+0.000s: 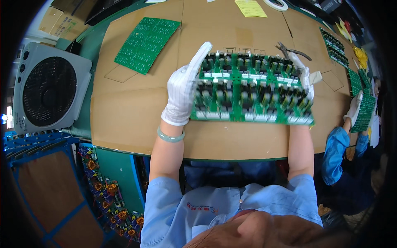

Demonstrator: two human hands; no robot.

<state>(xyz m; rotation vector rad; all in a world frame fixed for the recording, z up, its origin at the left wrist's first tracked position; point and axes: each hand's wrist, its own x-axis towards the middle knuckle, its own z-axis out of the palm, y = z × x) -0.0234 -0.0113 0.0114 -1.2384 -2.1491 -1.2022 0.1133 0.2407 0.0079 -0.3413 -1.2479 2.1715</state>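
A green circuit board panel (237, 93), crowded with black and white components and tall capacitors, is held up over the cardboard-covered table. My left hand (182, 91), in a white striped glove, grips its left edge, with the index finger stretched up along the side. On the right edge, my right hand (305, 76), also gloved, holds the board and is partly hidden behind it. Parts of the board are smeared by motion. Just beyond the right hand lie cutting pliers (285, 50) with dark handles. A flat green board panel (147, 44) rests on the cardboard at the far left.
A grey box fan (51, 84) stands at the left. Below it, a rack holds boards with copper coils (111, 189). A yellow paper (251, 8) and a tape roll (276, 5) lie at the back. At right, a co-worker's gloved hand (354, 110) holds another green board (364, 113).
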